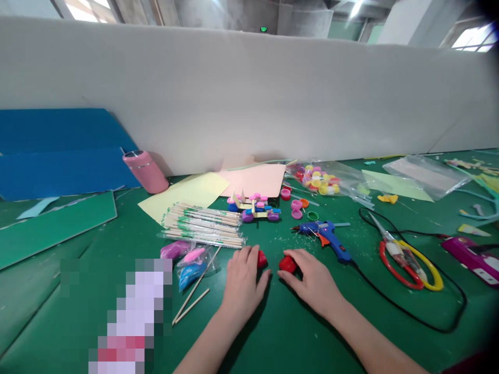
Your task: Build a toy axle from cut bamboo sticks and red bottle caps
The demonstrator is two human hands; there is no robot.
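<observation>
Left hand [244, 278] palm down on green table [296, 332], fingers loosely curved over red cap [262, 258], covering most of it. Right hand [312, 278] likewise palm down, fingertips resting on second red cap [287, 264]; whether either cap is pinched or merely touched cannot be told. Both caps near the middle of the table, just apart from one another, between the two hands. Blue glue gun [327, 236] just beyond right hand, black cord [409, 306] trailing rightward past red and yellow scissors [405, 259]. Small cap-wheeled model [255, 208] farther back, near loose caps [298, 208] and clear bag of caps [323, 179]. Bundle of wooden sticks [202, 226] left of model, lying on yellow paper [187, 195]; pink paper [255, 179] beside it. Pink bottle [145, 171] tipped on its side at back left, against blue boards [58, 153].
</observation>
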